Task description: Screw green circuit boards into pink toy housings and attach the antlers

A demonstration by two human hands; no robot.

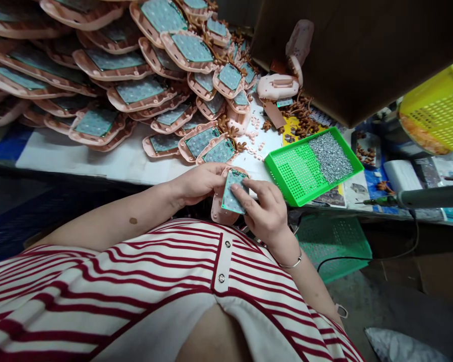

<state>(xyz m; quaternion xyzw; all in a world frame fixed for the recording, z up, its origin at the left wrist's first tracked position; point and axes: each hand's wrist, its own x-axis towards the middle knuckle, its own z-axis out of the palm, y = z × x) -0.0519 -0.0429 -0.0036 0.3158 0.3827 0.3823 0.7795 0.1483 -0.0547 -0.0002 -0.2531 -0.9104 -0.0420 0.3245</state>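
Observation:
A pink plastic shell [219,210] is held near my body at the table's front edge, with a green circuit board [232,193] lying over it. My left hand [202,183] grips the shell's upper left edge between thumb and fingers. On the right side, my right hand [266,203] holds the board, thumb and index finger resting on its face. Just beyond my hands lie similar pink shells fitted with boards [218,151], brown pieces beside them.
Stacked shells with boards [94,123] fill the left. A green basket [296,188] of small metal screws is at right, with an electric screwdriver [430,196] beyond it. A cardboard box [347,55] and yellow basket [438,110] stand behind. A green crate [335,244] is below the table.

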